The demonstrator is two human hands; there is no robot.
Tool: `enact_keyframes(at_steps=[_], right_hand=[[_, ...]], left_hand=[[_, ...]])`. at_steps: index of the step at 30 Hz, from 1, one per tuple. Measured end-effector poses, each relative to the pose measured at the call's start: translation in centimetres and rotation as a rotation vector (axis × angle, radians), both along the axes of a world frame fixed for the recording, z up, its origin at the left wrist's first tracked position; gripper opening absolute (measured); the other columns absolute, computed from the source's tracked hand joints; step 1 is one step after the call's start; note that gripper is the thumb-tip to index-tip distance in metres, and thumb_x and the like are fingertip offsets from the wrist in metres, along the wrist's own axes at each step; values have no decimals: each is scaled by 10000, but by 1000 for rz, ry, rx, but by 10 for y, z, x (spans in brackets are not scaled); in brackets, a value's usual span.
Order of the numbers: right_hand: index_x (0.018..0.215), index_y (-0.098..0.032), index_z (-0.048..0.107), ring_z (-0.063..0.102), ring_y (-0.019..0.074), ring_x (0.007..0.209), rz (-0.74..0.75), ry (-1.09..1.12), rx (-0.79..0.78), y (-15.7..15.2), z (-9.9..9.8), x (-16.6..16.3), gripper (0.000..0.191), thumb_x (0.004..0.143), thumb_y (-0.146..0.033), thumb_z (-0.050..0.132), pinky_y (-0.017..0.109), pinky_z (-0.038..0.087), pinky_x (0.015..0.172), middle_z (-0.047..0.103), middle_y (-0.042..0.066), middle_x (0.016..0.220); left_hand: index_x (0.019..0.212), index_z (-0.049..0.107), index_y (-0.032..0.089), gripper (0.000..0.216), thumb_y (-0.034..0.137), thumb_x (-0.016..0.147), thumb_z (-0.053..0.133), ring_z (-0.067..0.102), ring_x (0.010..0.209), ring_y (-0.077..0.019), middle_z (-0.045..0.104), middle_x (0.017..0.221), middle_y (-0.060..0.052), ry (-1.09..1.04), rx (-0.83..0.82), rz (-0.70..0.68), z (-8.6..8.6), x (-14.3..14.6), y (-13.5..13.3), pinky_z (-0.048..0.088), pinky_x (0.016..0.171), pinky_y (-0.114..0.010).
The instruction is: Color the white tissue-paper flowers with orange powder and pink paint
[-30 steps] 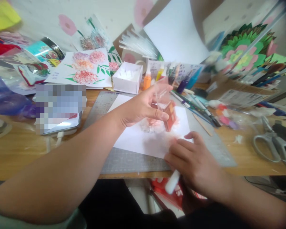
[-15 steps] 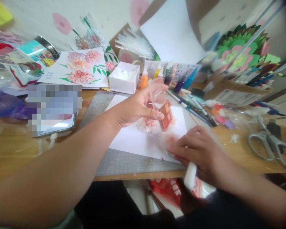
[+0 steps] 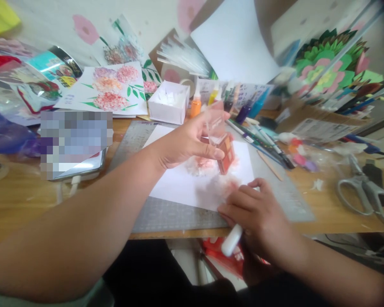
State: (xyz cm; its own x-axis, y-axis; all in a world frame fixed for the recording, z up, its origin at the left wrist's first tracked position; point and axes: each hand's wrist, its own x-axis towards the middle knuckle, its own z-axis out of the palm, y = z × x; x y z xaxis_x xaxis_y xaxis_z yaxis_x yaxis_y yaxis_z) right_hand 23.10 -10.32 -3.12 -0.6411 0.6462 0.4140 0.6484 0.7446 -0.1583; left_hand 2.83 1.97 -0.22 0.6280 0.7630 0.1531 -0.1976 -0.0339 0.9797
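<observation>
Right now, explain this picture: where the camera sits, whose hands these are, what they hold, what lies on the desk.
One camera, worn on a person's head, looks down at their own bare hands. The left hand holds up a small orange-brown case with a clear lid. The right hand grips a white rounded stick by the near edge of a white paper sheet with pink dabs. That sheet lies on a grey cutting mat on a wooden desk, among flower paintings and grey scissors.

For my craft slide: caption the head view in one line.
Left hand holds a red-brown block with clear top above pink-dabbed white paper; right hand grips a white cylindrical tool.
</observation>
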Motion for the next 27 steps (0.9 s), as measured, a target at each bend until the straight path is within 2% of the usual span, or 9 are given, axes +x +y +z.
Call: enact_keyframes(at_steps=[5,9,12,15,19,21,24,27], right_hand=[[749,-167,672,534,158,653,98,-71,53,1,7,2,297,942,-91,460,424,318,791,625,8,682],[842,-185,665,581,136,646,4,217,47,18,19,20,80,882,-131,621,364,394,699,640,8,741],[810,-199,662,597,131,639,-57,189,-59,36,26,34,101,877,-127,639,312,440,619,627,2,715],[884,-194,695,610,139,672,-16,148,-99,44,24,44,115,914,-147,595,320,447,634,648,17,748],[1116,-213,689,613,166,769,21,9,-53,33,20,47,249,927,-116,560,396,403,759,684,38,872],[1182,-202,658,593,173,772,70,-44,-79,21,19,44,293,925,-111,549,406,387,773,677,45,889],[1240,-186,620,582,198,771,160,-148,-143,3,18,36,311,936,-232,574,438,361,804,675,40,873],[1273,-176,602,576,207,752,163,-243,-182,-8,12,28,357,939,-298,568,441,336,804,663,25,840]], left_hand=[[1242,591,305,696,210,607,862,589,1209,-358,631,1239,-91,-12,-4,-9,0,-1,0,568,836,-450],[1255,592,290,713,181,600,853,554,1265,-358,630,1255,-90,-26,-6,5,2,0,0,549,902,-448],[1256,590,282,730,195,584,861,526,1298,-383,614,1301,-108,-15,-4,0,2,1,0,555,901,-452],[1298,567,291,769,227,591,862,514,1306,-402,601,1330,-124,11,6,-3,1,0,1,569,873,-460],[1337,549,307,796,237,605,854,495,1319,-405,544,1400,-126,19,38,13,-1,-1,3,579,848,-456],[1337,546,310,794,237,609,855,536,1276,-396,567,1361,-126,18,34,11,-1,-1,3,584,826,-451],[1335,529,305,797,228,613,858,610,1171,-376,625,1252,-118,17,-7,-15,-1,-1,2,592,763,-430],[1313,535,299,776,231,612,862,631,1122,-364,642,1205,-107,4,-9,-27,-1,0,3,592,720,-403]])
